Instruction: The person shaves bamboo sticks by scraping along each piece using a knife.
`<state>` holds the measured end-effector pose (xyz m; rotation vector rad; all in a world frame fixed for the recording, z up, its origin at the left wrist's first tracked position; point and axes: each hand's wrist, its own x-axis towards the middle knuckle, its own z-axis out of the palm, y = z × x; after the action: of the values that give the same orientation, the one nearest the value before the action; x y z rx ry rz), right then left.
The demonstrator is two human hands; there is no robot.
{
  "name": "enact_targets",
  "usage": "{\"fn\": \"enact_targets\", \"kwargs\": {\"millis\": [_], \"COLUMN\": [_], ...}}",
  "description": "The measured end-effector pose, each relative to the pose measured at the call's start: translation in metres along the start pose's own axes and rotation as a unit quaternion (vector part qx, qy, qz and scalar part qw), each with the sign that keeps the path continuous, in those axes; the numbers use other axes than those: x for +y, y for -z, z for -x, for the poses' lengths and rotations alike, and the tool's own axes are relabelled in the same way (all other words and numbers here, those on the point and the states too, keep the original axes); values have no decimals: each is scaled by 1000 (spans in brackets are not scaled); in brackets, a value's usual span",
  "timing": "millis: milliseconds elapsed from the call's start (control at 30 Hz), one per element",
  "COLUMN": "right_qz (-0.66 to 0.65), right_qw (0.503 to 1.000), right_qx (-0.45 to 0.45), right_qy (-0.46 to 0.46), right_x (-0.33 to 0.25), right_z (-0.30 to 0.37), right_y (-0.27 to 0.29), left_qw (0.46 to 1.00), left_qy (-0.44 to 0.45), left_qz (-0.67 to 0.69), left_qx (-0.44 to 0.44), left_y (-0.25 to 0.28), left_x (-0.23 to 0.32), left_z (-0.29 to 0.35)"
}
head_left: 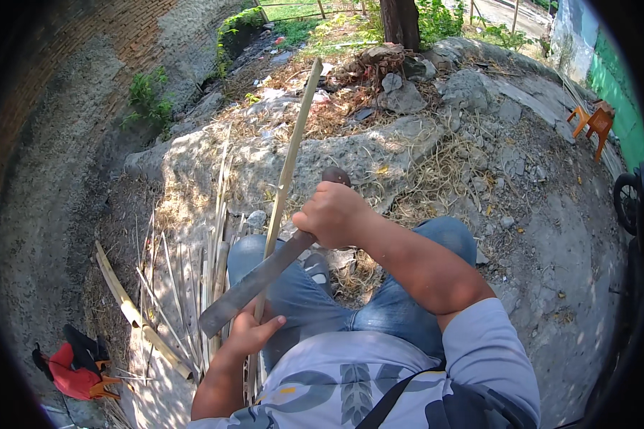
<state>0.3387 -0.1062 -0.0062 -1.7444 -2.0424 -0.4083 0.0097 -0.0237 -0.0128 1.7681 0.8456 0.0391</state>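
My right hand (333, 214) is closed round the handle of a machete (247, 287), whose rounded dark butt shows above the fist. The broad grey blade slants down to the left, crossing a long bamboo strip (293, 146) in front of my left thigh. Below that crossing, my left hand (252, 332) grips the strip, thumb out to the right; its other fingers are partly hidden by the blade. The strip stands nearly upright, its far end leaning slightly right. I cannot tell whether the edge bites into it.
Several thin bamboo strips (175, 286) and a thicker split bamboo piece (132, 311) lie at my left. Ahead are a rough stone ledge (243, 161) and dry shavings (433, 168). A red bag (75, 372) sits lower left; an orange chair (597, 129) stands far right.
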Motion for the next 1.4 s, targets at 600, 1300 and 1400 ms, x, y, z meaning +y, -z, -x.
{"fn": "enact_targets", "kwargs": {"millis": [600, 1300, 1400], "right_qz": [56, 16, 3], "right_qw": [975, 974, 978], "right_qx": [181, 50, 58], "right_qy": [-118, -219, -201], "right_x": [36, 44, 40], "right_z": [14, 17, 17], "right_y": [15, 25, 28], "left_qw": [977, 999, 999], "left_qy": [76, 7, 2], "left_qz": [188, 16, 18], "left_qx": [-70, -35, -27], "left_y": [20, 0, 0], "left_x": [-11, 1, -2], "left_z": [12, -13, -9]}}
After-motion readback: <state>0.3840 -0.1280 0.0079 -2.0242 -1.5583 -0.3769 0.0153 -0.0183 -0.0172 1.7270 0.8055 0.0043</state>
